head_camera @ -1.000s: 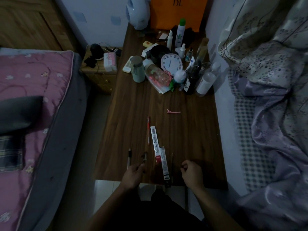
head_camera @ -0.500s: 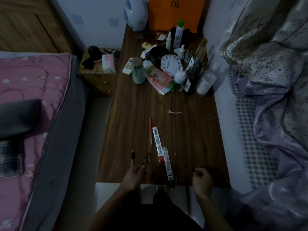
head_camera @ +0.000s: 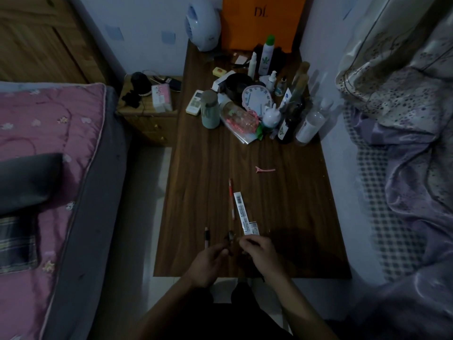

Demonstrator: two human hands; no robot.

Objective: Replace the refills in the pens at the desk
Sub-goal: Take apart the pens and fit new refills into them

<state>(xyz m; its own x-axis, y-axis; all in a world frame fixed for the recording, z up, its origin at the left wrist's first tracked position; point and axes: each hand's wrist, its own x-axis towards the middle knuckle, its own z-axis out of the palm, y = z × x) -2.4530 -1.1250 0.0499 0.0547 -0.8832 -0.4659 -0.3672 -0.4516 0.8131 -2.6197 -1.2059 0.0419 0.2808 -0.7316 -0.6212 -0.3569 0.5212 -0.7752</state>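
Two hands meet over the near edge of the tabletop (head_camera: 294, 204): the left hand (head_camera: 208, 260) grips a dark pen (head_camera: 230, 238), long axis pointing away from the body; the right hand (head_camera: 261, 249), fingers curled, is at its far end, grasp impossible to tell in the dimness. The refill packet (head_camera: 242, 213) lies just beyond, lengthwise, nearer the right hand, its near end hidden beneath.

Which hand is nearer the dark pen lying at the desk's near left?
Left. The left hand is just below-right of the pen; the right hand is farther right, past the barrel the left hand holds.
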